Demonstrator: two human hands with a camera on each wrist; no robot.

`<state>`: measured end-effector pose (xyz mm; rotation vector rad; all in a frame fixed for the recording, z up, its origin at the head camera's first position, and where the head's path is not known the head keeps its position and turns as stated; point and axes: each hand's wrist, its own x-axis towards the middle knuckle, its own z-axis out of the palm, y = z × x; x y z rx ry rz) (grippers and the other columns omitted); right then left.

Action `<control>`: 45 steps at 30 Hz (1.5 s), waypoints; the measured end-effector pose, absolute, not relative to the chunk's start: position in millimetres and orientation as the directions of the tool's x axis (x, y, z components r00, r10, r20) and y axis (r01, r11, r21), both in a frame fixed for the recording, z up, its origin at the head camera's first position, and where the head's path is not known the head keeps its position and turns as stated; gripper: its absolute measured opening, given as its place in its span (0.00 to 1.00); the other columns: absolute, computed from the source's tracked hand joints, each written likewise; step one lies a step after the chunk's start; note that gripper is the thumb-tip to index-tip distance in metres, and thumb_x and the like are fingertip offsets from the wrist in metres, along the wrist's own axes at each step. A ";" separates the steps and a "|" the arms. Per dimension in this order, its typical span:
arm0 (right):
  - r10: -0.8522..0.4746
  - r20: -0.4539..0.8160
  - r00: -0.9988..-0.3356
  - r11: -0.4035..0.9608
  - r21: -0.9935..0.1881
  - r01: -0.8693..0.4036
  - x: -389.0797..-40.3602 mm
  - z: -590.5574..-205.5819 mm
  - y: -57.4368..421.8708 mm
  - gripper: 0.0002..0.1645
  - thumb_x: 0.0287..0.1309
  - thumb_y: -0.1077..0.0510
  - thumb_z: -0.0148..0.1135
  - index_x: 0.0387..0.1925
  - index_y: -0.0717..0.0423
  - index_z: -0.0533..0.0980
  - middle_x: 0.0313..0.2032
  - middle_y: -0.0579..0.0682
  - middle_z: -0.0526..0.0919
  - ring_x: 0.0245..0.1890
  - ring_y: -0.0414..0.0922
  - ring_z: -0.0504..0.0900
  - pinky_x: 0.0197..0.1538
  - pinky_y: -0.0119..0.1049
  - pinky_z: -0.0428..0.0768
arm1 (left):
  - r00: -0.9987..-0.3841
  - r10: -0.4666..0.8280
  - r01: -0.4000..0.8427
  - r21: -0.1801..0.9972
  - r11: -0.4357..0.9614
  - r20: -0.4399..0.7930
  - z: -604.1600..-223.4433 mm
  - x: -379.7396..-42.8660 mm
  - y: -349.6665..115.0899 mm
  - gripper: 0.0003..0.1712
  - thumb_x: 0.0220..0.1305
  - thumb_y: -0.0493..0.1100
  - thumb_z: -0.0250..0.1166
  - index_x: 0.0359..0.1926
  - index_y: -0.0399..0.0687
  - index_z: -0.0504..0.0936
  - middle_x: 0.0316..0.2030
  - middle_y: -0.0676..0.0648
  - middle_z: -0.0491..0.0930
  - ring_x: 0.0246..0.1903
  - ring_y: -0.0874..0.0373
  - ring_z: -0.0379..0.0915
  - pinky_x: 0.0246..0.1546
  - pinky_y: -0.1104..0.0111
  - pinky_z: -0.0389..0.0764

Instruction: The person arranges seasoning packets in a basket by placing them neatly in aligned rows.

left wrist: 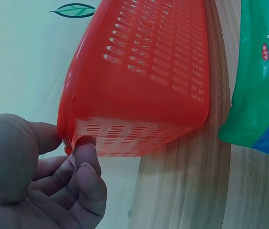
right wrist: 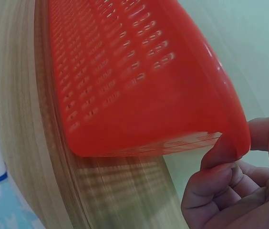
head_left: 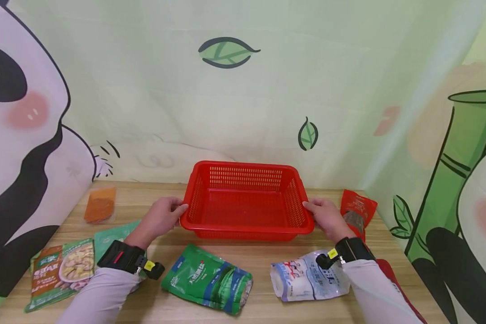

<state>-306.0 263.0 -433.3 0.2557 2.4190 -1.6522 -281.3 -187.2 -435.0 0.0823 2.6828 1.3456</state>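
A red plastic basket (head_left: pixel 243 231) with slotted sides stands at the back middle of the wooden table, nothing inside it. At its left end my left hand (head_left: pixel 164 216) pinches the rim, thumb on top and fingers curled beneath. My right hand (head_left: pixel 327 217) grips the opposite end the same way. The left wrist view shows the basket's slotted wall (left wrist: pixel 139 76) beside the left hand (left wrist: pixel 53 176). In the right wrist view, the right hand (right wrist: pixel 239 181) has its curled fingers under the basket's lip (right wrist: pixel 227 100).
In front of the basket lie a green pouch (head_left: pixel 206 279) and a white-and-blue pouch (head_left: pixel 308 276). To the left are a brown-and-green bag (head_left: pixel 60 272), a pale green packet (head_left: pixel 111 238) and an orange packet (head_left: pixel 100 205). A red bag (head_left: pixel 357 211) lies at right. A printed curtain hangs behind.
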 end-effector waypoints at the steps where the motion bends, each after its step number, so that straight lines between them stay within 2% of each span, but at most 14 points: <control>1: 0.032 -0.261 -0.965 0.355 -0.899 0.255 -305.9 -433.7 263.0 0.29 0.74 0.43 0.56 0.66 0.57 0.74 0.55 0.58 0.85 0.42 0.49 0.89 0.52 0.42 0.87 | -0.989 0.111 -0.014 0.802 0.598 -0.100 -435.0 -281.2 -187.4 0.22 0.76 0.47 0.60 0.62 0.38 0.78 0.43 0.41 0.85 0.37 0.49 0.79 0.35 0.67 0.81; 11: 0.023 -0.246 -0.969 0.339 -0.910 0.239 -303.6 -435.3 262.5 0.30 0.74 0.43 0.57 0.68 0.56 0.72 0.58 0.60 0.84 0.44 0.50 0.89 0.51 0.41 0.87 | -0.989 0.111 -0.007 0.794 0.608 -0.094 -434.7 -281.1 -189.2 0.20 0.75 0.47 0.61 0.59 0.38 0.80 0.38 0.42 0.85 0.37 0.45 0.79 0.32 0.67 0.79; 21: 0.029 -0.234 -0.972 0.340 -0.912 0.230 -302.9 -434.8 263.2 0.31 0.73 0.42 0.57 0.69 0.54 0.72 0.59 0.60 0.83 0.45 0.50 0.89 0.53 0.44 0.87 | -0.991 0.089 -0.018 0.765 0.644 -0.098 -429.3 -281.0 -185.5 0.22 0.75 0.46 0.61 0.62 0.36 0.78 0.37 0.41 0.85 0.33 0.50 0.78 0.31 0.67 0.79; 28: 0.031 -0.227 -0.973 0.357 -0.907 0.223 -302.5 -435.6 263.8 0.32 0.73 0.41 0.57 0.68 0.54 0.73 0.58 0.59 0.84 0.44 0.49 0.90 0.54 0.45 0.86 | -0.999 0.013 -0.024 0.662 0.749 -0.051 -415.7 -278.3 -174.3 0.30 0.69 0.45 0.67 0.67 0.37 0.72 0.48 0.37 0.82 0.38 0.48 0.80 0.38 0.62 0.87; 33: 0.034 -0.230 -0.973 0.379 -0.897 0.225 -303.2 -435.4 265.9 0.33 0.72 0.38 0.57 0.68 0.54 0.73 0.56 0.58 0.85 0.41 0.48 0.90 0.52 0.42 0.87 | -0.997 0.038 0.069 0.531 0.844 0.069 -406.6 -271.7 -158.2 0.30 0.63 0.44 0.73 0.62 0.37 0.77 0.53 0.36 0.81 0.43 0.45 0.80 0.42 0.58 0.89; 37: 0.031 -0.227 -0.973 0.395 -0.892 0.221 -303.2 -432.8 267.5 0.34 0.72 0.39 0.57 0.68 0.56 0.73 0.54 0.59 0.86 0.39 0.48 0.89 0.50 0.41 0.87 | -0.989 0.088 0.131 0.423 0.897 0.119 -402.6 -266.2 -144.3 0.27 0.62 0.45 0.74 0.58 0.36 0.80 0.49 0.37 0.82 0.43 0.46 0.79 0.43 0.57 0.88; 45: 0.049 -0.221 -0.974 0.425 -0.878 0.221 -301.2 -430.0 268.0 0.32 0.74 0.40 0.56 0.66 0.57 0.75 0.52 0.59 0.87 0.39 0.48 0.87 0.48 0.40 0.86 | -0.929 0.338 0.369 0.305 0.878 0.151 -403.0 -256.3 -125.0 0.27 0.60 0.54 0.75 0.56 0.46 0.85 0.50 0.44 0.84 0.46 0.51 0.79 0.47 0.58 0.87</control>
